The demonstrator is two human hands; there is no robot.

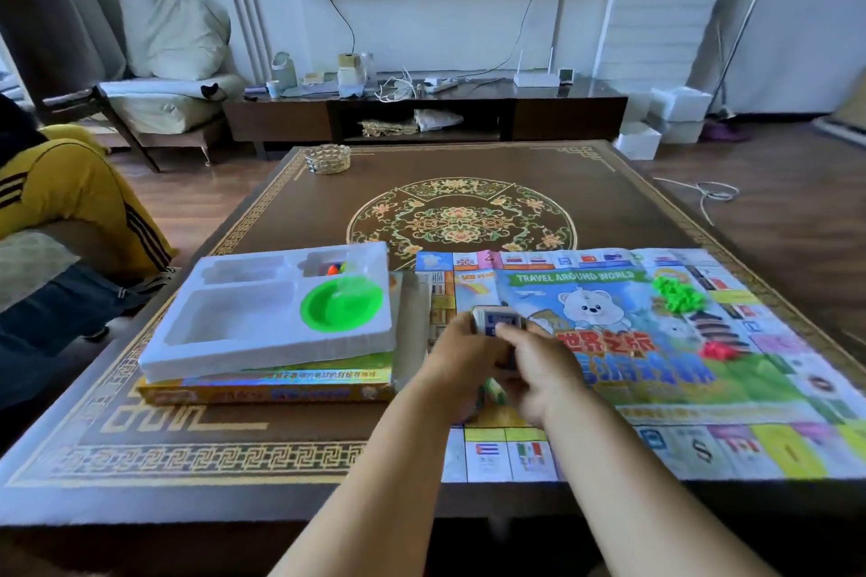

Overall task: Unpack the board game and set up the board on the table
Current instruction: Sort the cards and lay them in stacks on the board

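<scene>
The paper game board (656, 394) lies unfolded on the right half of the table (290, 450), with a cartoon bear and "TRAVEL AROUND WORLD" printed on it. Over its left part, my left hand (457, 370) and my right hand (543, 375) together hold a small stack of cards (492, 323) with a blue back. A pile of green pieces (679, 295) and a few red pieces (717, 349) sit on the board. The white plastic tray (262, 342) with a green bowl (339, 307) rests on the game box (281, 389) at the left.
A woven dish (328, 158) stands at the table's far left corner. A person in yellow and dark trousers (70, 211) sits at the left. Beyond the table are a low TV cabinet (421, 108) and a chair (154, 103).
</scene>
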